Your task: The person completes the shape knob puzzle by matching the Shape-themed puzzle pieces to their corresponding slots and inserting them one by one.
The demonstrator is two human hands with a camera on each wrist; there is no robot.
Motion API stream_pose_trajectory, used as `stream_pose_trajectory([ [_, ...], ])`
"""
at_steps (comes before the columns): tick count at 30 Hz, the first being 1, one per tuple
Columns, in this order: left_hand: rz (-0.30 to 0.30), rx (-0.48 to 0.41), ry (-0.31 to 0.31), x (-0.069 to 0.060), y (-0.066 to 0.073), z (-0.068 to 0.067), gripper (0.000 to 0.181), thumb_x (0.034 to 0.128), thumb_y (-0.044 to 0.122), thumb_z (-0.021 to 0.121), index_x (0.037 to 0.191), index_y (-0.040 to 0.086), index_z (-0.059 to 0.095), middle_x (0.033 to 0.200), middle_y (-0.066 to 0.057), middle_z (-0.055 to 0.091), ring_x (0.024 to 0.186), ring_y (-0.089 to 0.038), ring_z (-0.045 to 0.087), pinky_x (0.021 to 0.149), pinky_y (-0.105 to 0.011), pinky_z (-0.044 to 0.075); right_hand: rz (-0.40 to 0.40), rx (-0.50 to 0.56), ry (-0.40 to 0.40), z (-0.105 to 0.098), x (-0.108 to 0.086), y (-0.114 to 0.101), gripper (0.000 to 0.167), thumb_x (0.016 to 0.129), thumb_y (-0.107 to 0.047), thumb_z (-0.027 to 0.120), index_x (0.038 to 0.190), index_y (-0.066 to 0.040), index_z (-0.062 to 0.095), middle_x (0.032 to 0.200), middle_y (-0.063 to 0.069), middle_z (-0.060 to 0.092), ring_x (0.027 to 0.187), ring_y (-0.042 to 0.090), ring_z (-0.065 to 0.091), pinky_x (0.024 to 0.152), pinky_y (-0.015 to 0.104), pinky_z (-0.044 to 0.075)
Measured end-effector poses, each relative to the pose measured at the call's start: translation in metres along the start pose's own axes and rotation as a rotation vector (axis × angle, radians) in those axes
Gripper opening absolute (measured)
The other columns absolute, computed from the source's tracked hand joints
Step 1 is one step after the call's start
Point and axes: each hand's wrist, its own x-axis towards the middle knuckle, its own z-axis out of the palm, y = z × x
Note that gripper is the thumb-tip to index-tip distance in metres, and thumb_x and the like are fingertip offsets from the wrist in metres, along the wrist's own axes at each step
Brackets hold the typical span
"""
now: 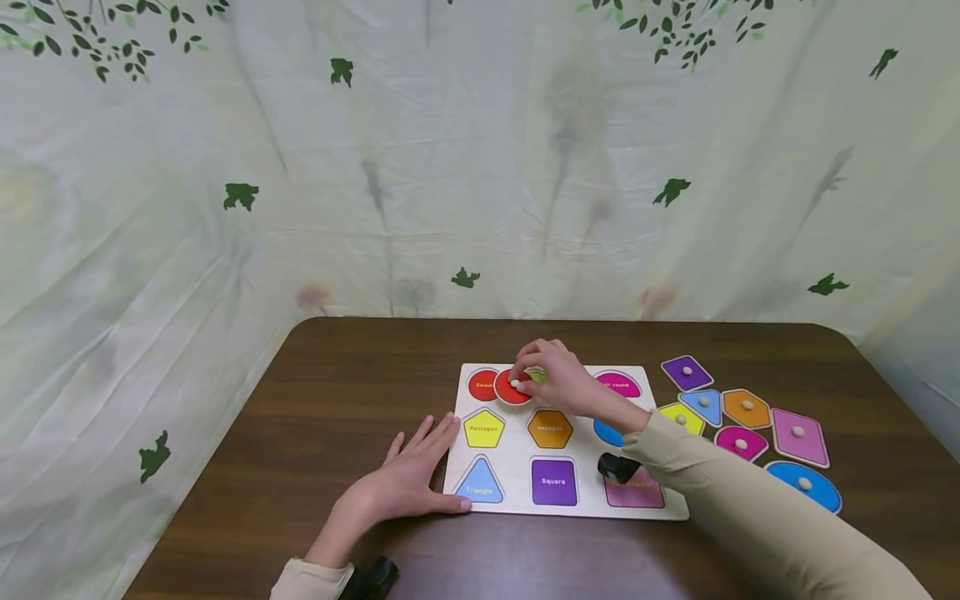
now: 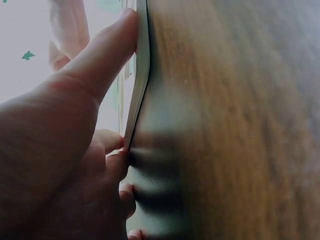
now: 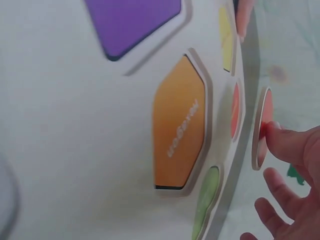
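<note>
A white shape board [image 1: 517, 450] lies on the brown table, with coloured recesses labelled Circle, Pentagon, Hexagon, Triangle and Square. My right hand [image 1: 558, 379] pinches the small knob of a red round piece [image 1: 512, 388], held just right of the red circle recess [image 1: 482, 384]. In the right wrist view the red piece [image 3: 263, 129] stands off the board, between thumb and fingers [image 3: 285, 140]. My left hand [image 1: 408, 479] rests at the board's lower left corner, fingers spread, thumb on its edge; the left wrist view shows the thumb [image 2: 107, 55] against the board's side [image 2: 142, 65].
Right of the board lie several loose knobbed pieces: a purple one [image 1: 681, 379], an orange hexagon [image 1: 738, 415], a pink rectangle [image 1: 791, 448] and a blue oval [image 1: 795, 483] among them. A leaf-patterned white curtain [image 1: 465, 167] hangs behind the table [image 1: 337, 375].
</note>
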Motion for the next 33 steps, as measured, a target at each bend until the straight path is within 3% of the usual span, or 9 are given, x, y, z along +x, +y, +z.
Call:
stream_pose_trajectory([
  [19,0.024,-0.016,0.009,-0.004,0.003,-0.002,0.111,0.076,0.06,0.076,0.158,0.011,0.02,0.164,-0.006,0.015,0.149,-0.032,0.005,0.112,-0.065,0.002,-0.015,-0.102,-0.093,0.013,0.039,-0.012,0.007,0.089,-0.017,0.074,0.095,-0.02,0.077,0.122,0.006,0.06,0.118,0.029,0.044,0.099,0.053,0.035],
  [33,0.033,-0.016,0.013,-0.004,0.002,-0.002,0.11,0.0761,0.059,0.077,0.158,0.01,0.021,0.163,-0.007,0.016,0.149,-0.033,0.005,0.112,-0.065,0.002,0.028,-0.096,-0.103,0.028,0.049,-0.013,0.005,0.088,-0.017,0.075,0.092,-0.02,0.076,0.122,0.006,0.059,0.119,0.028,0.044,0.102,0.052,0.034],
])
